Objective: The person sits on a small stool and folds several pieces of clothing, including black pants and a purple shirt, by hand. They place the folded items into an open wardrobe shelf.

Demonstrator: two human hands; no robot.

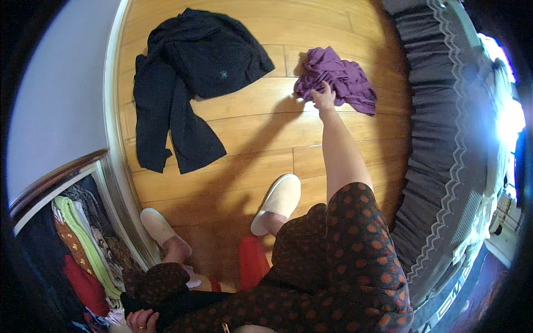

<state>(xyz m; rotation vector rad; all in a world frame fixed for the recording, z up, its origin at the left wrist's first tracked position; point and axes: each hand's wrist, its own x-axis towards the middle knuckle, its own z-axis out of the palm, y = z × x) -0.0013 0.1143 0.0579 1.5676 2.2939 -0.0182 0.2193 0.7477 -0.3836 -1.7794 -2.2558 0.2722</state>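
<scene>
My right hand (325, 96) reaches down to a crumpled purple garment (343, 79) on the floor, fingers apart at its near edge. Left of it, a black garment (216, 54) with a small light emblem lies spread out, two long parts of it trailing downward. At the bottom left is my left hand (143, 320), a ring on one finger and the fingers curled beside black cloth (183, 301) near my lap. The picture's edge cuts this hand off, and its grip is unclear.
An open compartment at the lower left holds folded clothes (85, 245). A bed with a dark ruffled skirt (429, 137) runs along the right. My feet wear cream slippers (283, 193) on the wooden floor (250, 133). A red item (252, 262) lies behind them. A pale wall rises at left.
</scene>
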